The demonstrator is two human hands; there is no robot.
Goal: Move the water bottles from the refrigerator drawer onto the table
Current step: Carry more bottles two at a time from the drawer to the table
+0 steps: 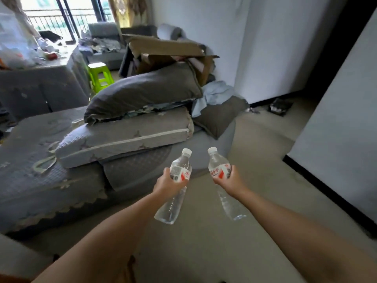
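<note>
Bottles ride low centre of frame: left hand [167, 183] wraps one water bottle [177, 180], right hand [229, 179] clamps the other bottle [220, 170]; cluttered table [61, 58], probably the goal, sits upper left, so slick plastic might slip on the way

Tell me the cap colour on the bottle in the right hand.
White. The cap tops the bottle gripped by the right hand; the head view shows it clearly.
</note>
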